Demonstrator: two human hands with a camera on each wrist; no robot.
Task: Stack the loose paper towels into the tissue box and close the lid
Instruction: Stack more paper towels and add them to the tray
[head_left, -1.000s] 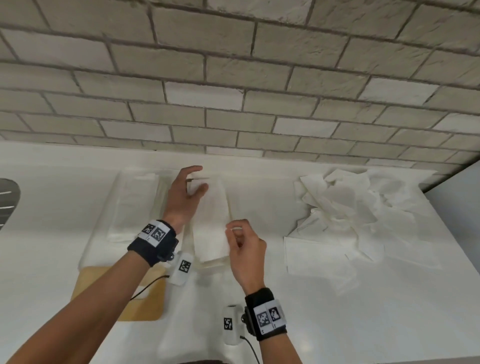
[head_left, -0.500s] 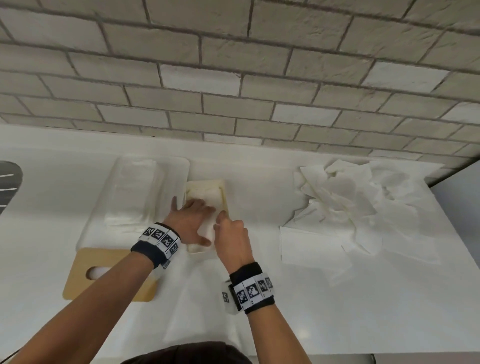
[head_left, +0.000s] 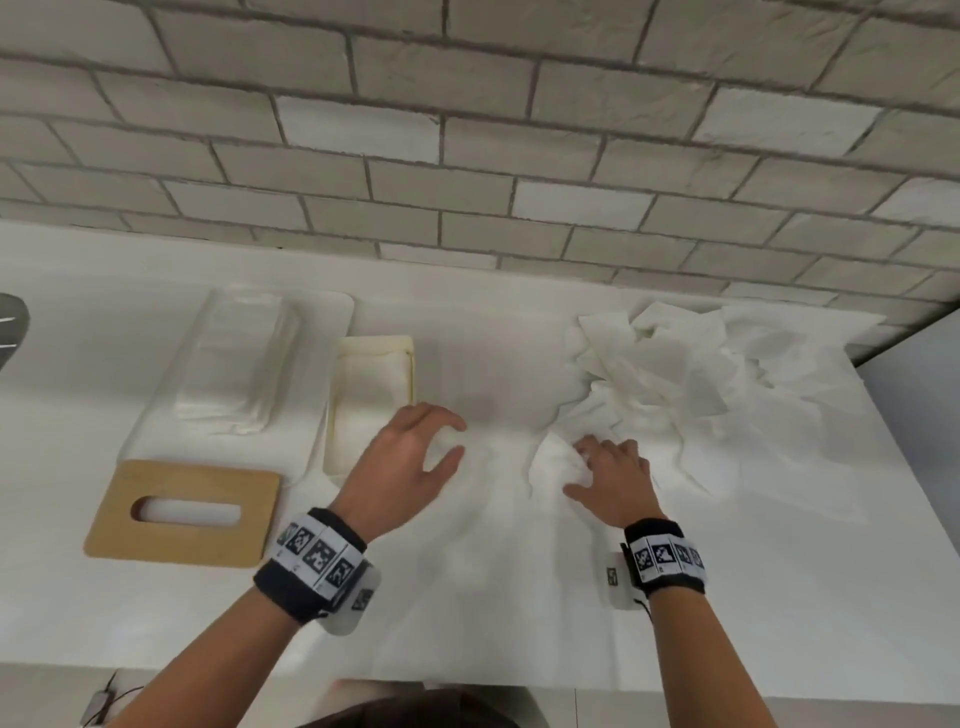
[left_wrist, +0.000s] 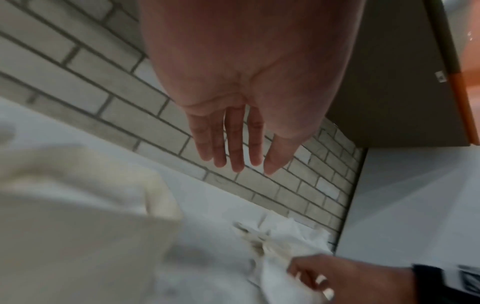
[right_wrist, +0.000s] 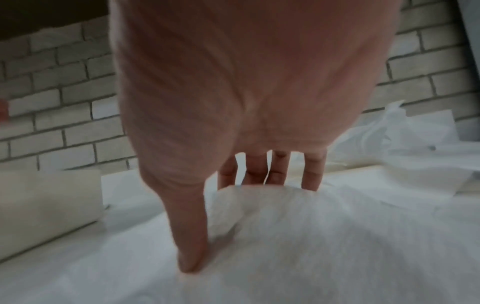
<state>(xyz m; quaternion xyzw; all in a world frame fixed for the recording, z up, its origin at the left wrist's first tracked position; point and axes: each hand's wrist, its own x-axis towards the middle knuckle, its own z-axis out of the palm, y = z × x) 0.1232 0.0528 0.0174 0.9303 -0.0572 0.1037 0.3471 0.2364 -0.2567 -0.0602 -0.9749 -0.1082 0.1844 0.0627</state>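
The cream tissue box (head_left: 371, 400) stands open on the white counter with folded towels inside it. Its wooden lid (head_left: 182, 514), which has an oval slot, lies flat to the front left of the box. A heap of loose paper towels (head_left: 701, 374) covers the right of the counter. My right hand (head_left: 587, 462) is down on the nearest towel (head_left: 550, 462) and bunches it up between thumb and fingers (right_wrist: 311, 176). My left hand (head_left: 447, 441) hovers just right of the box, empty, fingers nearly straight in the left wrist view (left_wrist: 233, 160).
A clear plastic wrapper (head_left: 234, 374) with a flat stack of towels lies left of the box. A brick wall (head_left: 467, 156) runs along the back of the counter. The counter ends at a grey panel (head_left: 914, 415) on the right.
Both hands have left the box, where they pressed a towel down, and moved right. The right hand now pinches a towel at the near edge of the heap.
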